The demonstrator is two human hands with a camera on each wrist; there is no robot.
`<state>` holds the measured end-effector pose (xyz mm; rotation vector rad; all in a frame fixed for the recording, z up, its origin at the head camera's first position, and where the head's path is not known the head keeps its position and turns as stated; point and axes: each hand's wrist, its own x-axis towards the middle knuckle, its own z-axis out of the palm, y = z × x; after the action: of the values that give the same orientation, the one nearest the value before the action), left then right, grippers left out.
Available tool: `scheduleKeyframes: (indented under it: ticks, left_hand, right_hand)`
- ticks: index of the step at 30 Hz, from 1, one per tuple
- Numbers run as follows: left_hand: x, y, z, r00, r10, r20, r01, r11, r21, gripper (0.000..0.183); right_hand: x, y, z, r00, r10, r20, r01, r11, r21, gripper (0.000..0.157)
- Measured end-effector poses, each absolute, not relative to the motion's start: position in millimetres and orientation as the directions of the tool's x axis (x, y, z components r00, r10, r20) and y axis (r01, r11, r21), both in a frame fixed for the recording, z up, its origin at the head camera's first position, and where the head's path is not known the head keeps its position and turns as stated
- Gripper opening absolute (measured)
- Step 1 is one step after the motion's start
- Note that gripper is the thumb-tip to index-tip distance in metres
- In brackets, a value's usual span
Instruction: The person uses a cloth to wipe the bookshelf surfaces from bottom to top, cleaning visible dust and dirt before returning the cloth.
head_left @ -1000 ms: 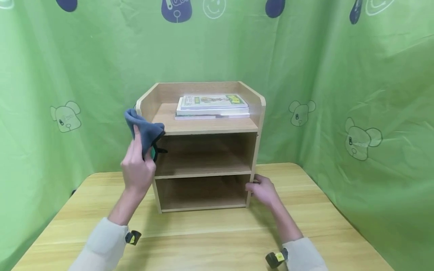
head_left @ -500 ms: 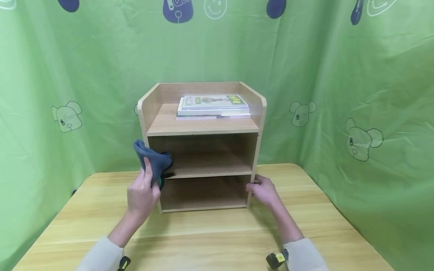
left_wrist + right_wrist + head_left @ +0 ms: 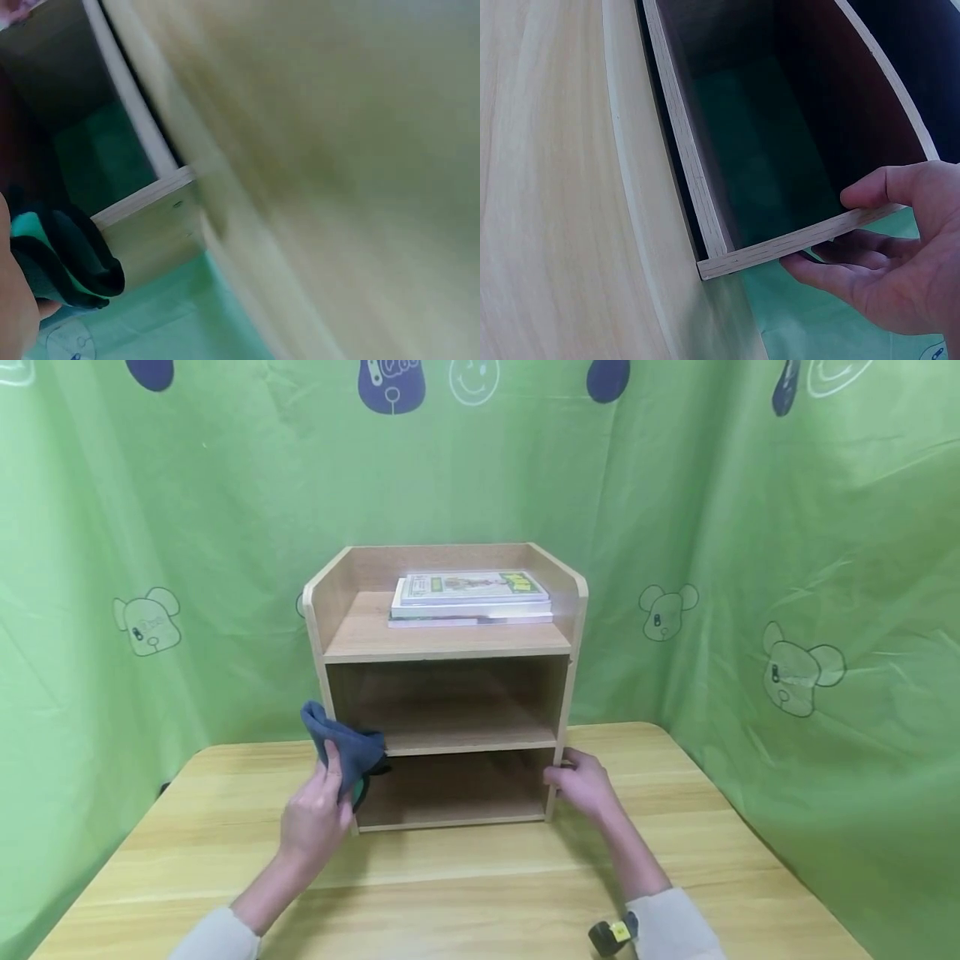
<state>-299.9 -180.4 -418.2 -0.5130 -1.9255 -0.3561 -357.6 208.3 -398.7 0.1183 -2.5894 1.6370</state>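
A wooden three-tier shelf (image 3: 450,748) stands upright on the table. My left hand (image 3: 315,814) grips a folded blue cloth (image 3: 347,756) with dark edging and a green patch, held against the front edge of the shelf's left side panel, near the middle board. In the left wrist view the cloth (image 3: 67,262) lies over that panel's edge, and only part of the hand shows. My right hand (image 3: 583,783) holds the lower right side panel; in the right wrist view its thumb is inside and its fingers (image 3: 829,274) are outside the panel (image 3: 802,238).
Several thin books (image 3: 472,597) lie stacked on the shelf's top tier. The two lower compartments are open at the front. Pale wooden table (image 3: 480,893) extends before the shelf, and a green printed curtain (image 3: 750,568) hangs behind and on both sides.
My left hand has slid the cloth down the left panel's front edge, from near the top tier to about the middle board. My right hand stays in place on the right panel.
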Motion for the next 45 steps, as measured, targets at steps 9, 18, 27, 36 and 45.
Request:
scheduleKeyframes:
  ticks: [9, 18, 27, 36, 45]
  left_hand:
    - [-288, -185, -443, -0.475, 0.284, 0.833, 0.477, 0.878, -0.027, 0.074]
    - [-265, -176, -436, -0.797, 0.316, 0.516, 0.35, 0.936, -0.033, 0.067]
    - [-251, -163, -411, -0.902, 0.335, 0.272, 0.377, 0.919, 0.12, 0.034]
    - [-244, -181, -346, -0.827, 0.549, 0.122, 0.562, 0.802, 0.201, 0.045]
    - [-265, -186, -383, -0.851, 0.501, 0.16, 0.525, 0.828, 0.199, 0.043]
  right_hand:
    - [-357, 209, -398, -0.993, -0.035, 0.111, -0.115, 0.418, -0.901, 0.058]
    - [-357, 209, -397, -0.995, -0.026, 0.1, -0.101, 0.428, -0.898, 0.06]
    - [-355, 210, -399, -0.994, -0.039, 0.105, -0.111, 0.426, -0.898, 0.06]
    - [-356, 212, -396, -0.995, -0.031, 0.095, -0.099, 0.421, -0.902, 0.058]
    - [-354, 210, -397, -0.995, -0.04, 0.095, -0.103, 0.419, -0.902, 0.06]
